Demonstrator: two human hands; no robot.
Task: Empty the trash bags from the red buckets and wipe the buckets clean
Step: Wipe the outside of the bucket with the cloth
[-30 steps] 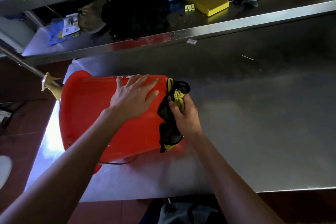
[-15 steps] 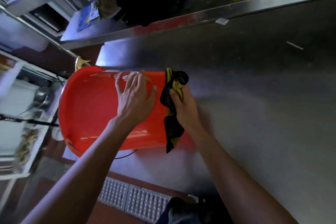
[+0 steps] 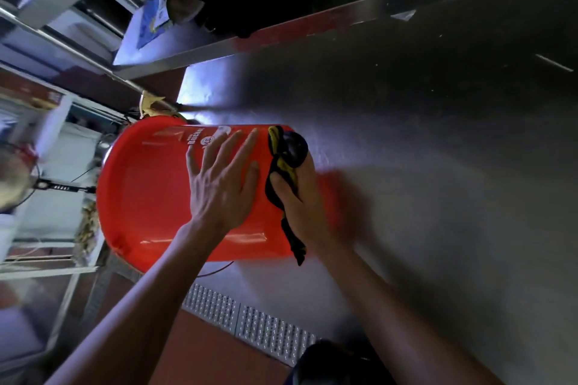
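Your left hand (image 3: 223, 180) lay flat with its fingers spread on the side of the red bucket (image 3: 150, 194), which rested on its side at the left edge of the stainless steel table (image 3: 438, 184), left of the frame's center. Your right hand (image 3: 301, 197) gripped a black and yellow cloth (image 3: 286, 151), fingers curled around it, and pressed it against the bucket's base end. At the bottom of the frame a perforated floor drain grate (image 3: 250, 319) ran beneath the table edge. A steel shelf (image 3: 312, 22) crossed the upper part of the frame.
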